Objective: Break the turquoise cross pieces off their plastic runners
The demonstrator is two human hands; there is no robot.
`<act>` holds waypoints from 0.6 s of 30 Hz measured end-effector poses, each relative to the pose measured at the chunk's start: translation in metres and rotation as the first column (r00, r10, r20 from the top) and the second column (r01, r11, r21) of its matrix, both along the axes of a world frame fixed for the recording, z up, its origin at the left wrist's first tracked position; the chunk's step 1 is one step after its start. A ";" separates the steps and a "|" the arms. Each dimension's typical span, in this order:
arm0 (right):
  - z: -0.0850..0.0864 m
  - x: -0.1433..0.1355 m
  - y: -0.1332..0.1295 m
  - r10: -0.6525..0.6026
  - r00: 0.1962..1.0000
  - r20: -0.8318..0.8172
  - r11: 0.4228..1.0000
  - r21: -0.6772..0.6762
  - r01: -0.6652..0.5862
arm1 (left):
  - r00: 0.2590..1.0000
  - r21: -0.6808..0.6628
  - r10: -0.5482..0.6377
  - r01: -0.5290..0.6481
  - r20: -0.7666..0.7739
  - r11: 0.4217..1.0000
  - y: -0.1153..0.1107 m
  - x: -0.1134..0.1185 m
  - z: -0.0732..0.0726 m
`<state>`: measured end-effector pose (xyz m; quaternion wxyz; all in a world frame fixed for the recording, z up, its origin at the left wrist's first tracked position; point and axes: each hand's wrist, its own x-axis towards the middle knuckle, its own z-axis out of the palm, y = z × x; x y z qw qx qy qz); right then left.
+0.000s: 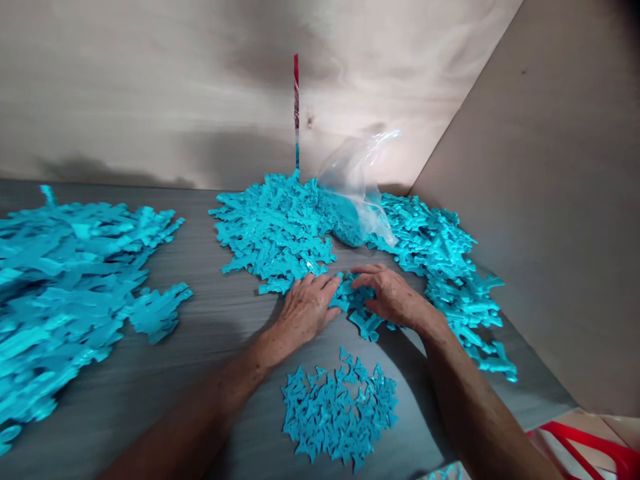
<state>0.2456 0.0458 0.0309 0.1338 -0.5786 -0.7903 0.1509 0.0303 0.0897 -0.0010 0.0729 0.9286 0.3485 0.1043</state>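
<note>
Head view: grey table, carries all heaps.
L heap: turquoise, biggest.
Mid heap: at back of table.
R heap: at table's R side.
Star-shape pcs: flat patch, in front of mid heap.
Clear bag: btwn mid & R heaps.
L hand, R hand: bent over loose pcs; grasping or not, can't tell, partly hidden.

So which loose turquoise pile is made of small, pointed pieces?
The small pile at bottom centre; the left pile, middle pile and right pile show longer, strip-like pieces.
</note>
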 end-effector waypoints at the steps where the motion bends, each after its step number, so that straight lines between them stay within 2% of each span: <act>1: 0.000 0.000 -0.001 -0.004 1.000 -0.017 1.000 -0.017 0.004 | 1.000 -0.007 -0.017 0.017 -0.003 1.000 -0.001 0.000 0.001; 5: 0.000 0.001 -0.002 0.008 0.999 -0.049 0.998 -0.063 -0.011 | 0.998 -0.057 -0.061 0.061 0.001 0.997 -0.005 -0.002 0.005; 8: 0.002 0.007 -0.003 -0.005 0.990 -0.143 0.998 -0.062 -0.004 | 0.997 -0.105 -0.071 0.072 0.016 0.992 -0.006 -0.003 0.008; 11: 0.009 0.019 -0.005 -0.119 0.971 -0.206 0.993 -0.035 0.114 | 0.996 -0.165 -0.078 0.085 0.045 0.983 -0.005 -0.004 0.007; 12: 0.012 0.025 -0.008 -0.214 0.955 -0.206 0.976 -0.006 0.217 | 0.995 -0.180 -0.077 0.087 0.059 0.980 -0.004 -0.005 0.007; 14: 0.014 0.040 -0.017 -0.438 0.881 -0.180 0.886 0.081 0.457 | 0.995 -0.196 -0.049 0.064 0.082 0.978 -0.004 -0.005 0.006; 16: 0.012 0.057 -0.030 -0.643 0.751 -0.149 0.718 0.223 0.659 | 0.994 -0.197 -0.005 0.026 0.106 0.980 -0.003 -0.005 0.005; 18: 0.004 0.074 -0.046 -0.750 0.655 -0.092 0.570 0.413 0.710 | 0.990 -0.194 0.008 0.020 0.142 0.981 -0.004 -0.004 0.005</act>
